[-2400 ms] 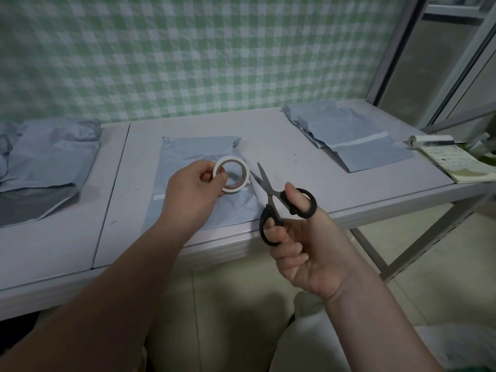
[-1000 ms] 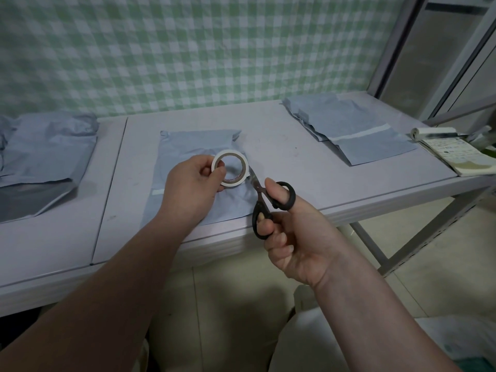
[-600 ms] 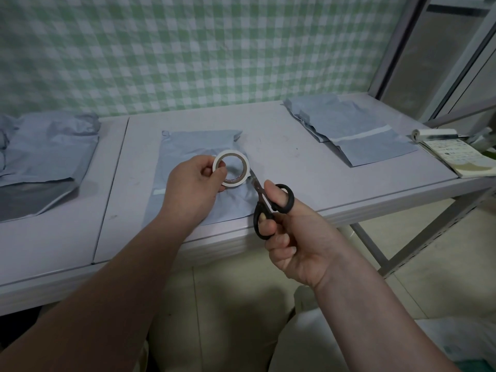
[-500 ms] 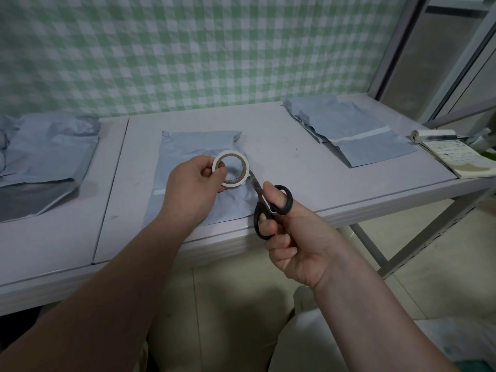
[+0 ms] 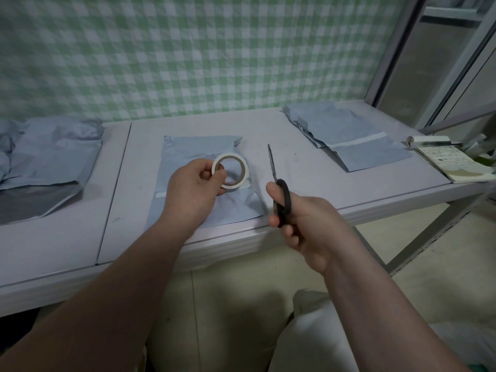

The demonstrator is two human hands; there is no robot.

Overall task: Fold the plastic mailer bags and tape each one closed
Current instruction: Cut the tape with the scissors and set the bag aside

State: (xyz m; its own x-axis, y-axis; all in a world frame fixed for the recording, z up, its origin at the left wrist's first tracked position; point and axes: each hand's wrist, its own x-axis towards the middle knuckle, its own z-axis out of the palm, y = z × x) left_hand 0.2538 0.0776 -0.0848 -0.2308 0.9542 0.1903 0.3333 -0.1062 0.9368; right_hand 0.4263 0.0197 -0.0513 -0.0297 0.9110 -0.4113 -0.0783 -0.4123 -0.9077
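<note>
A grey-blue mailer bag (image 5: 188, 154) lies flat on the table (image 5: 290, 167) in front of me, a short strip of tape on its left side. Over it my left hand (image 5: 192, 190) pinches a white roll of tape (image 5: 230, 170), held upright. To the right my right hand (image 5: 303, 221) grips black-handled scissors (image 5: 279, 194), seen edge-on, their blades closed and pointing away from me. The scissors stand apart from the roll.
A stack of mailer bags (image 5: 346, 132) lies at the back right. More crumpled bags (image 5: 45, 157) are heaped on the left table. A notebook with a paper roll (image 5: 451, 162) sits at the far right edge. A checked wall stands behind.
My right hand has turned and drawn the scissors away to the right of the roll; their tips were at the roll before. My left hand holds the roll in the same place.
</note>
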